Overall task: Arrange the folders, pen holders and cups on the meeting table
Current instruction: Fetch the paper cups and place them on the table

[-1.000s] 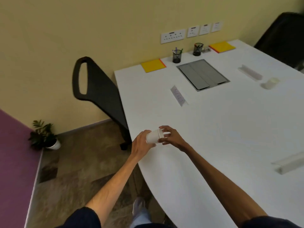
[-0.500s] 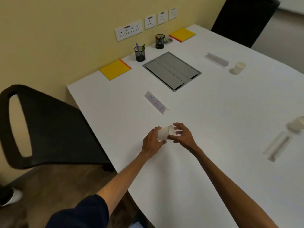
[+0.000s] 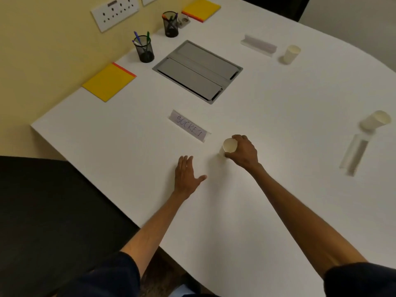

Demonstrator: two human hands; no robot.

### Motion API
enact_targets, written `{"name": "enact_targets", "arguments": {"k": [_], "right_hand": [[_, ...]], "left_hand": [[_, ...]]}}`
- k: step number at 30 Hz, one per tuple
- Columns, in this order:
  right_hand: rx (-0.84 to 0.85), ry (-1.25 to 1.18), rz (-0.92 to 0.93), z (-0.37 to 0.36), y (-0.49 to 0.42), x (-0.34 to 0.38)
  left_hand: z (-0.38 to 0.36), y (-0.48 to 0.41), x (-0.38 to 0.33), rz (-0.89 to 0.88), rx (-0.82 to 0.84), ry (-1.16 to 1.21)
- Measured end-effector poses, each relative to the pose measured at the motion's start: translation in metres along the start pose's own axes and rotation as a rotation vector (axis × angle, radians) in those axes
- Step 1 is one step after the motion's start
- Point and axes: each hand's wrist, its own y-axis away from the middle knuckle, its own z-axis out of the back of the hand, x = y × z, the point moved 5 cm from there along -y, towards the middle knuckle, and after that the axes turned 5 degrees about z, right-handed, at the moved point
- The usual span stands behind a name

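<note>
A white paper cup [image 3: 229, 145] stands upright on the white meeting table [image 3: 257, 211], just right of the "SOCKET" name plate [image 3: 189, 126]. My right hand [image 3: 243, 151] is wrapped around the cup's right side. My left hand [image 3: 186, 174] lies flat on the table, fingers spread, a little to the cup's left and holding nothing. Two more paper cups stand at the right [image 3: 376, 120] and far right [image 3: 291, 53]. Two yellow folders [image 3: 108, 82] [image 3: 201, 9] lie by the wall, with two black mesh pen holders [image 3: 144, 50] [image 3: 170, 24] between them.
A grey socket hatch [image 3: 198, 70] is set into the table's middle. Clear name plates lie at the far right [image 3: 258, 44] and near right [image 3: 354, 154]. A black chair [image 3: 53, 221] stands close at the left edge. Wall sockets [image 3: 114, 12] are above the table.
Both hands held the cup tilted in the air; now it stands on the table under my right hand, and my left hand has let go and rests flat. My view moved closer.
</note>
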Motion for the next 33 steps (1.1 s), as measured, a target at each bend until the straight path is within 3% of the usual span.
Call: {"name": "enact_targets", "arguments": {"k": [5,15,33], "right_hand": [[0.015,0.024,-0.017,-0.002,-0.024,0.008],[0.016,0.091,-0.041,-0.015,-0.051,0.010],[0.093,-0.021,-0.018,-0.026,-0.059,-0.003]], "left_hand": [[-0.004,-0.023,0.008,0.041,0.103,0.103],[-0.020,-0.044,0.019,0.049,0.222,-0.004],[-0.033,-0.051,0.014,0.084,0.311,-0.079]]}}
